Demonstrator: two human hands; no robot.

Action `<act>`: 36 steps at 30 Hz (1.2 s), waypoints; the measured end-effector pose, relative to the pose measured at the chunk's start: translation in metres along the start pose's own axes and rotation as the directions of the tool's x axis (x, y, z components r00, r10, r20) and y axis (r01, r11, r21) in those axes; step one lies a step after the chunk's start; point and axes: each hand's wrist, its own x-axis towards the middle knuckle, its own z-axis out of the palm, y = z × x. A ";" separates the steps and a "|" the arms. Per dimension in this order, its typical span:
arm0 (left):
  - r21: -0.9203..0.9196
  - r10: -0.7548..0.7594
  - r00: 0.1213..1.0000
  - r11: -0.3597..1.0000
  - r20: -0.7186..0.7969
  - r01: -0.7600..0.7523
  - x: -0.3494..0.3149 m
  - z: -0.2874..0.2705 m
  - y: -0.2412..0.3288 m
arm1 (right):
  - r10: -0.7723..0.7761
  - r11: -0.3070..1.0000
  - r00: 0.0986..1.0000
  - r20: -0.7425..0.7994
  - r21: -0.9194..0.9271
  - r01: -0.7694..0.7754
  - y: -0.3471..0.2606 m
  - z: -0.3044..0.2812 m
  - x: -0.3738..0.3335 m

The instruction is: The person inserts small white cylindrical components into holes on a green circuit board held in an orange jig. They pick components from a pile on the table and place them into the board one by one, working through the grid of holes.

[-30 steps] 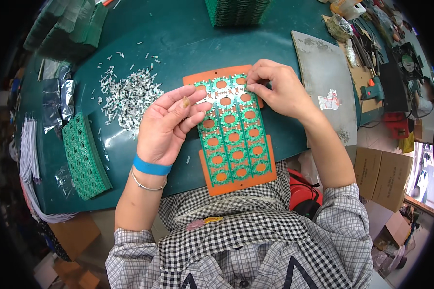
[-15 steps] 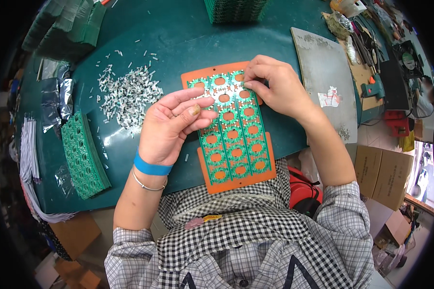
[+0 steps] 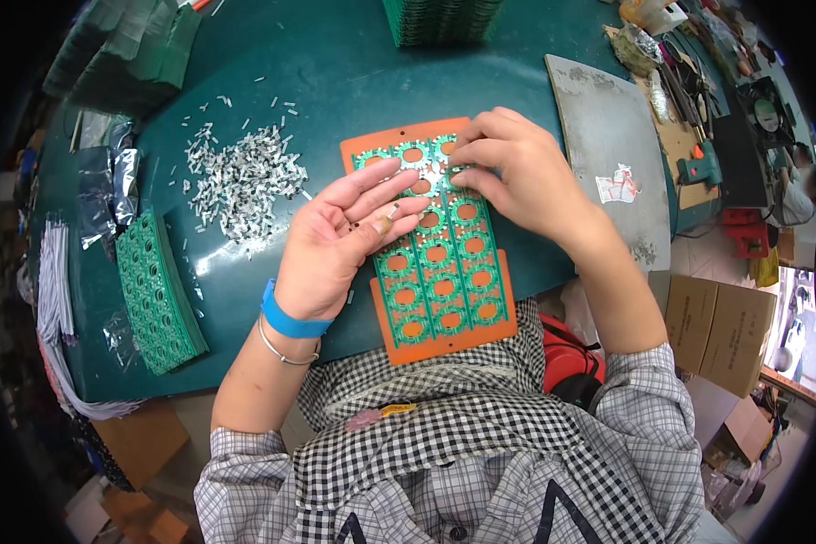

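Note:
A green circuit board panel [image 3: 437, 254] with rows of oval cut-outs lies on an orange board [image 3: 510, 290] in front of me, at the table's near edge. Over the panel's left side is my left hand [image 3: 340, 227], palm up, its thumb closed against the fingers. A small silvery piece [image 3: 393, 211] shows at that thumb tip. My right hand [image 3: 517, 172] is at the panel's upper right, fingertips pinched down close to its surface; what they hold is hidden. Tiny bright parts line the cut-outs in the upper rows.
A pile of small white-and-silver pieces [image 3: 245, 181] lies left of the panel. Stacks of green boards stand at left [image 3: 159, 295], far left [image 3: 127, 54] and far middle [image 3: 440, 20]. White cables [image 3: 54, 281] hang at the left edge. A grey plate [image 3: 607, 136] lies at right.
My left hand has moved right and slightly up over the panel, and its thumb now meets the fingers. My right hand has shifted slightly down and left, still pinched.

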 end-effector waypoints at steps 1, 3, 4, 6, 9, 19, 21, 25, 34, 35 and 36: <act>0.005 0.005 1.000 1.000 0.009 -0.005 -0.001 -0.001 -0.001 | 0.006 1.000 1.000 -0.020 0.028 -0.006 -0.009 -0.001 0.000; 0.011 0.007 0.999 1.000 0.045 -0.007 -0.001 0.000 -0.003 | -0.005 0.989 0.997 -0.077 0.149 0.016 -0.029 0.004 -0.001; 0.029 0.022 0.998 0.999 0.057 -0.024 -0.001 0.000 -0.005 | -0.007 0.978 0.994 -0.107 0.208 0.030 -0.037 0.008 0.000; 0.062 0.059 0.995 0.996 0.080 -0.064 -0.003 0.000 -0.009 | -0.021 0.974 0.993 -0.117 0.223 0.046 -0.046 0.015 0.001; 0.062 0.065 0.993 0.996 0.096 -0.071 -0.003 0.001 -0.011 | -0.037 0.962 0.993 -0.115 0.266 0.067 -0.050 0.019 0.000; -0.368 0.095 0.993 0.923 -0.074 -0.116 0.005 -0.025 0.008 | 0.192 0.909 0.979 -0.060 0.386 -0.155 -0.013 -0.014 -0.010; -0.372 0.135 0.987 0.915 -0.088 -0.158 0.006 -0.028 0.013 | 0.166 0.943 0.986 -0.002 0.293 -0.158 -0.005 -0.010 -0.021; -0.392 0.070 0.996 0.916 -0.050 -0.084 0.003 -0.025 0.012 | 0.162 0.961 0.985 0.057 0.216 -0.171 -0.005 -0.004 -0.027; -0.312 0.022 0.986 0.950 0.167 0.031 0.007 -0.044 0.001 | 0.087 0.984 0.996 0.038 0.151 -0.091 -0.002 -0.001 -0.025; -0.336 0.027 0.968 0.940 0.250 0.060 0.010 -0.050 0.000 | 0.067 0.987 0.997 0.028 0.143 -0.070 -0.002 -0.001 -0.025; -0.358 0.035 0.943 0.929 0.330 0.091 0.012 -0.054 -0.001 | 0.048 0.991 0.999 0.022 0.127 -0.050 -0.002 0.000 -0.024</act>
